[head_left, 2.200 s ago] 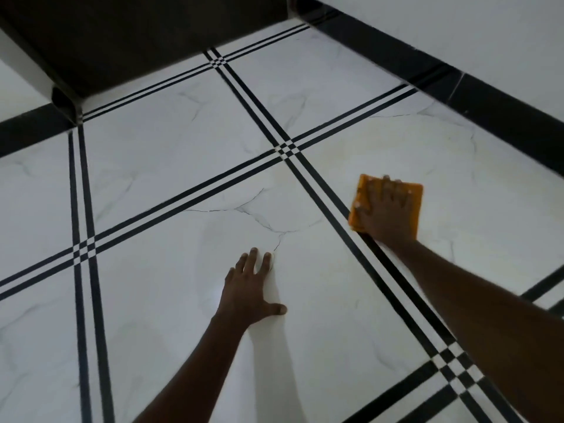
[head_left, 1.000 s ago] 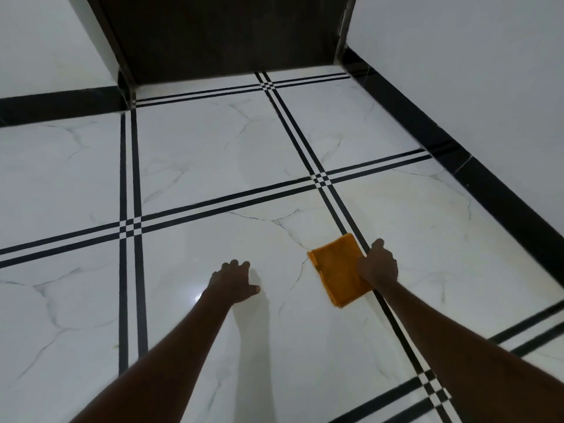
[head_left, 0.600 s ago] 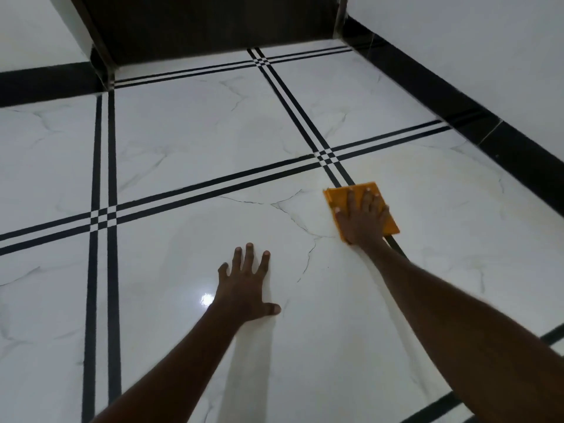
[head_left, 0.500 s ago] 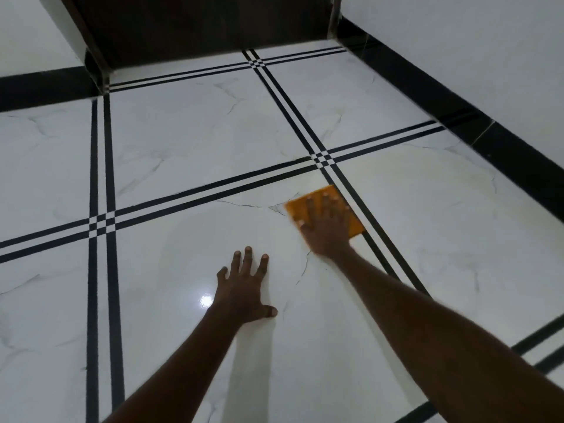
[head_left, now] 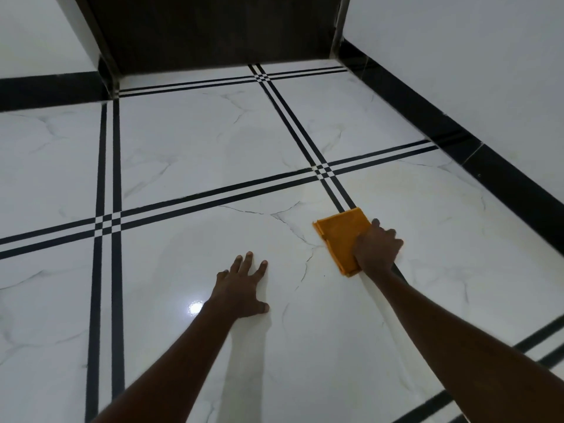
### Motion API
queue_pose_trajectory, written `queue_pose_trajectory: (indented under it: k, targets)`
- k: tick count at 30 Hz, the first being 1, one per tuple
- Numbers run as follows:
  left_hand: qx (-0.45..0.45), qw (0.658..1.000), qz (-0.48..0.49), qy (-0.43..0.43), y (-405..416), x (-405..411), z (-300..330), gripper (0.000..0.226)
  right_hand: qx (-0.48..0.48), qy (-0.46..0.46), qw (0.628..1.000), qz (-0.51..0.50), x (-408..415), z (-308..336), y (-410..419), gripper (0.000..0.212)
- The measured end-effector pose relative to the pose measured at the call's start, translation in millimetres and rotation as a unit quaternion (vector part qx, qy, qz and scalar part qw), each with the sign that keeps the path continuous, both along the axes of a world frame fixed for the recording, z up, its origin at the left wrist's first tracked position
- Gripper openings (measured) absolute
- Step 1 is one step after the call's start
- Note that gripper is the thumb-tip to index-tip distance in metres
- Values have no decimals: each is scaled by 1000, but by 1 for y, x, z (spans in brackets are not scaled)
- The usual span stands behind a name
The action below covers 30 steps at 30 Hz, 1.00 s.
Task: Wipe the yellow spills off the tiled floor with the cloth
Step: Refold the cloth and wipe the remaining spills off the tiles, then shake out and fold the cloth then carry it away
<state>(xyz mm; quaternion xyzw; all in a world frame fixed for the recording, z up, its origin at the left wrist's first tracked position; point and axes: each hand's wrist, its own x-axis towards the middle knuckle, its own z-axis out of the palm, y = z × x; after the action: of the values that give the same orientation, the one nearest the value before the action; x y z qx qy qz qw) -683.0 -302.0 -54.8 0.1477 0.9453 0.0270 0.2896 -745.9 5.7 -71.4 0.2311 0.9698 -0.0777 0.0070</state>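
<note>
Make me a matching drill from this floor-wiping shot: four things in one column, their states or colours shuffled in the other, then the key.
Things
1. left hand
2. right hand
3. cloth
4. skirting

States
A. orange, folded, lying across a black tile stripe
B. fingers spread, palm flat on the white tile
C. black band along the foot of the wall
D. fingers curled over the cloth's near edge

Pairs: 1-B, 2-D, 3-A, 4-C
</note>
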Motion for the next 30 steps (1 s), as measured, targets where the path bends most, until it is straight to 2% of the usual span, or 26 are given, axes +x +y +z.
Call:
queue_pose_trajectory:
  k: [3, 6, 9, 15, 17, 21, 24, 25, 26, 27, 29, 30]
  targets:
    - [11, 999, 18, -49, 0, -12, 9, 97, -35, -26, 994, -103, -6, 7, -6, 48]
    - [51, 994, 58, -82, -2, -26, 34, 81, -149, -55, 977, -144, -24, 27, -2, 43]
    - [99, 985, 109, -85, -8, -31, 80, 67, -177, -89, 977, -80, -19, 91, -7, 37]
    - [243, 941, 207, -115, -24, -28, 255, 48, -179, -75, 977, 91, 1, 327, -35, 7]
    - [325, 905, 245, -122, -23, -29, 332, 49, -189, -57, 972, 128, 7, 417, -45, 6]
    - [492, 789, 314, -192, -16, -21, 501, 41, -252, 2, 956, 150, 22, 610, -76, 31]
    - [553, 703, 326, -306, -10, -8, 637, 63, -368, 35, 924, 97, 36, 747, -95, 39]
    - [572, 679, 329, -321, -13, -5, 697, 65, -382, 39, 920, 81, 41, 807, -98, 42]
    - [611, 638, 337, -326, -10, -3, 722, 63, -382, 42, 919, 85, 41, 827, -100, 44]
    - [637, 620, 349, -298, -11, 2, 762, 58, -383, 45, 919, 83, 43, 863, -98, 47]
    - [676, 597, 369, -226, -12, 2, 829, 50, -379, 44, 921, 76, 46, 923, -100, 56]
    - [684, 599, 367, -195, -13, 4, 871, 49, -378, 46, 922, 67, 51, 957, -98, 59]
